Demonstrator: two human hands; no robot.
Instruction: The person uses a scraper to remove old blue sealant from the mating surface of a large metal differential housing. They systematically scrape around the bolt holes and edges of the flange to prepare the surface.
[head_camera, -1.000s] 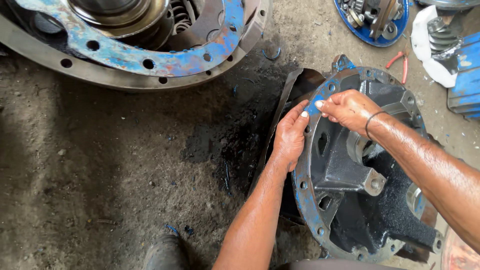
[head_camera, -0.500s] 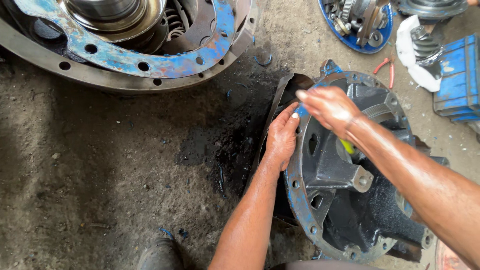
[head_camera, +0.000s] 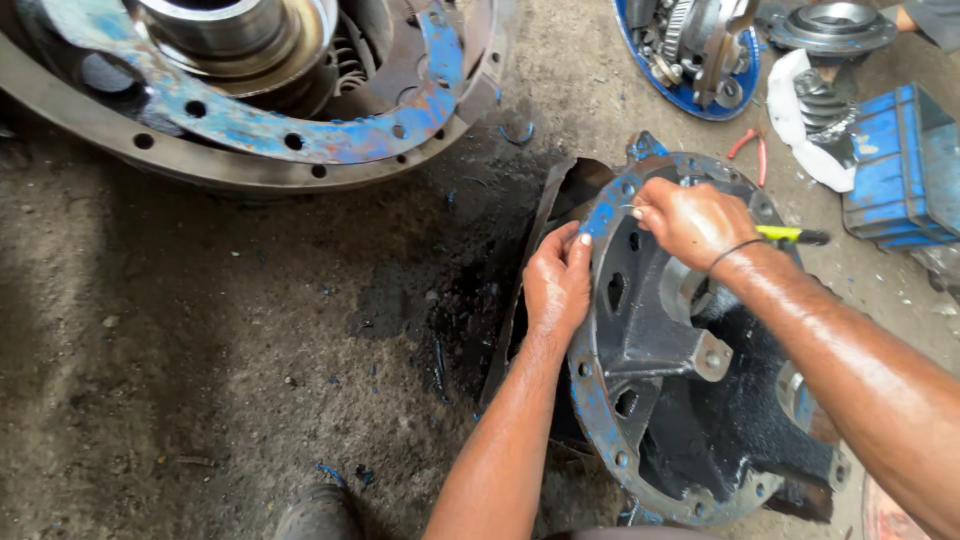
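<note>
Housing flange (head_camera: 600, 400) half scraped — our left hand (head_camera: 557, 285) lies flat on its rim, our right hand (head_camera: 690, 222) clenches a yellow-handled tool (head_camera: 790, 235); blue residue remains.

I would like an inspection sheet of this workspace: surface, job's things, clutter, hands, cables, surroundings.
Surface: concrete floor, dirty, with a dark oily patch beside the housing.
Job's things: blue-rimmed cast housing with bolt holes, lying on the floor.
Clutter: red-handled pliers; white cloth under a gear part; blue paint flakes.
Hands: left hand flat on the housing flange; right hand at the upper rim, gripping a yellow-handled tool.
Cables: nothing seen.
Surroundings: large round axle casing; blue box; blue dish of parts.
</note>
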